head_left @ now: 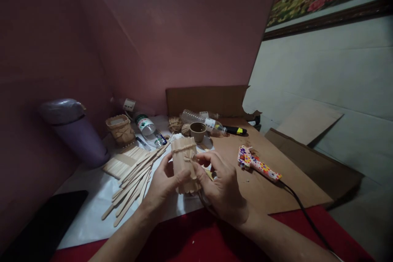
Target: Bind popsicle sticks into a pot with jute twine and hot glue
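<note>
A small holder made of wooden craft sticks point(183, 163) stands upright in the middle of the head view, held above the table's near edge. My left hand point(166, 182) is wrapped round its left side, with the thumb across the front. Twine runs round the holder near its top, and a small twine bow point(189, 157) sits on its front. My right hand point(219, 178) is closed at the right side, thumb and forefinger pinching at the bow. A strand hangs below that hand. The exact grip of the fingertips is partly hidden.
Loose craft sticks point(135, 188) fan out on the left by a bundled stack point(123, 161). Behind are a decorated stick pot point(121, 129), plastic bottles point(145, 125), twine balls point(175, 124) and a brown cup point(198, 131). A flowered glue gun point(258, 164) lies on cardboard point(291, 188), its cord trailing right.
</note>
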The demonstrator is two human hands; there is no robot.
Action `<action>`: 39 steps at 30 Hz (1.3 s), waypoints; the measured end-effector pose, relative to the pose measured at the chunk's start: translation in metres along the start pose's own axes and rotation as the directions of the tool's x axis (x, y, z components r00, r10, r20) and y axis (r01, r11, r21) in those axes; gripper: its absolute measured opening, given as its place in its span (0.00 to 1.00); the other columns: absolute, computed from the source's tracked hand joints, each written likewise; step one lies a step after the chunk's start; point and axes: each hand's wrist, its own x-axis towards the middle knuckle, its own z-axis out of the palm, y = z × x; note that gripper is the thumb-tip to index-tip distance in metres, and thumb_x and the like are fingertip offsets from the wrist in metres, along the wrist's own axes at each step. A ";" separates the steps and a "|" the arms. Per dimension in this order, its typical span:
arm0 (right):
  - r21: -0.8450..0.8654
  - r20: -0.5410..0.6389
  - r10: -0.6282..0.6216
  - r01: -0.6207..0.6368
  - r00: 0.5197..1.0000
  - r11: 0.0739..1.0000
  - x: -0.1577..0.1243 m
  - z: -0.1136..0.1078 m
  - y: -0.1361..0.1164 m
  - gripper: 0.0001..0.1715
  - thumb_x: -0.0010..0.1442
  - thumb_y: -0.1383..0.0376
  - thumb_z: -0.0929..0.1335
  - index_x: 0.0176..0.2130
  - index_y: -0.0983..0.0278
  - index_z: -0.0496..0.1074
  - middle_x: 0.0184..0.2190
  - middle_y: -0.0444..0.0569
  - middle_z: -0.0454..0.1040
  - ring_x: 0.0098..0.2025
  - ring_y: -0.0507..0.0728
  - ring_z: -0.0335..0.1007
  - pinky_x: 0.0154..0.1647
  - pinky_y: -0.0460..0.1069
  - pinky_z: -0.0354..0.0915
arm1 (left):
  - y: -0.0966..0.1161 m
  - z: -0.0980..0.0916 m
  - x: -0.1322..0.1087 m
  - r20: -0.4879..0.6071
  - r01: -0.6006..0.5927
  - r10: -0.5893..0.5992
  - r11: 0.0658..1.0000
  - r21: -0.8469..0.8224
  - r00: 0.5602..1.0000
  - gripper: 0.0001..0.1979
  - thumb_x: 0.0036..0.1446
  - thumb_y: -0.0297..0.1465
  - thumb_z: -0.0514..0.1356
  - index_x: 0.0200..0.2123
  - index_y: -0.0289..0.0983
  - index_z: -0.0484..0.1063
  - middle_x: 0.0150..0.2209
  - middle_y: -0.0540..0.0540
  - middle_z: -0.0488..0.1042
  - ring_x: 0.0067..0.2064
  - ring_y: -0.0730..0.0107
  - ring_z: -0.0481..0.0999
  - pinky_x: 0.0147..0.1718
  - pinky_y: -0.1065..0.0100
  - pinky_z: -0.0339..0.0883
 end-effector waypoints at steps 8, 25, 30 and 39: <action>-0.103 0.027 -0.016 0.019 1.000 0.995 0.000 0.002 0.004 0.06 0.62 0.72 0.63 0.32 0.64 0.66 0.29 0.49 0.70 0.33 0.57 0.67 0.33 0.51 0.61 | 0.000 -0.002 -0.002 -0.008 -0.103 0.106 0.974 0.203 0.994 0.37 0.41 0.36 0.73 0.55 0.38 0.66 0.52 0.39 0.75 0.54 0.51 0.72 0.49 0.61 0.67; 0.437 -0.323 -0.076 0.220 0.943 0.872 -0.005 -0.010 -0.003 0.05 0.69 0.68 0.58 0.40 0.61 0.61 0.32 0.44 0.64 0.34 0.53 0.62 0.36 0.50 0.60 | 0.000 -0.001 0.000 -0.021 -0.030 0.031 0.999 0.030 0.999 0.34 0.44 0.34 0.72 0.55 0.36 0.67 0.50 0.38 0.75 0.49 0.53 0.75 0.43 0.61 0.71; 0.474 -0.313 0.130 0.037 0.941 0.880 -0.003 0.000 0.008 0.08 0.64 0.66 0.67 0.33 0.61 0.63 0.28 0.40 0.65 0.30 0.50 0.62 0.32 0.46 0.60 | 0.011 0.008 -0.003 -0.005 0.061 -0.062 0.988 -0.142 0.998 0.33 0.45 0.34 0.70 0.55 0.34 0.66 0.50 0.33 0.74 0.44 0.52 0.78 0.38 0.59 0.74; 0.239 -0.112 -0.001 0.028 0.994 0.971 -0.005 -0.003 0.009 0.12 0.67 0.66 0.62 0.31 0.62 0.67 0.28 0.44 0.68 0.32 0.53 0.65 0.34 0.49 0.62 | 0.015 0.008 -0.006 0.030 0.118 -0.115 0.983 -0.142 0.993 0.27 0.49 0.33 0.67 0.53 0.34 0.66 0.49 0.34 0.74 0.36 0.60 0.78 0.30 0.63 0.74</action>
